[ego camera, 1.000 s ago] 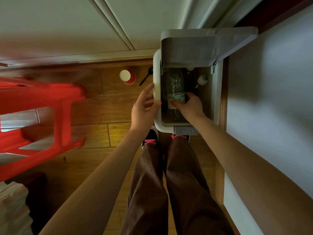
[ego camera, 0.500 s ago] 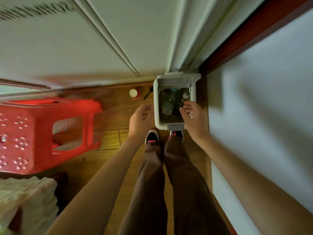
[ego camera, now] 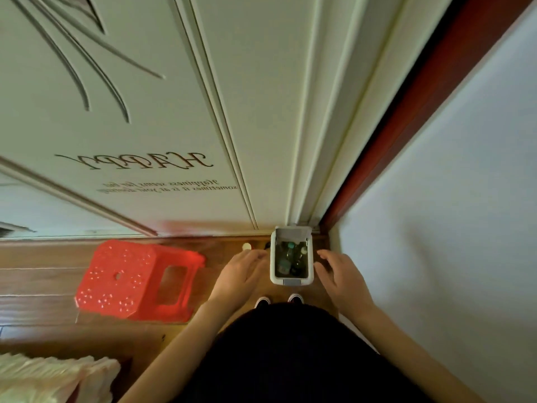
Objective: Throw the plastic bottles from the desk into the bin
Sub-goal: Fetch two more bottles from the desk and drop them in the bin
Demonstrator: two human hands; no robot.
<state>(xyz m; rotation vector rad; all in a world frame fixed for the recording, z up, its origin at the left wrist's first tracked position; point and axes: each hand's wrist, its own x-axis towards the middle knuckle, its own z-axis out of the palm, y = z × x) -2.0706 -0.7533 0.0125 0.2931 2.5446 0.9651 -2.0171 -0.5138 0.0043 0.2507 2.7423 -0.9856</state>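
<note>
Bin [ego camera: 272, 258], lid up, plastic bottles [ego camera: 287, 258] inside; left hand [ego camera: 242, 270] and right hand [ego camera: 340, 274] spread, empty; drop step apparently done, next likely more bench bottles

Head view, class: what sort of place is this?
Probably a room in a home: a decorated white door with a "HAPPY" decal, wooden floor, a red plastic stool, and a small lidded bin in the corner.
</note>
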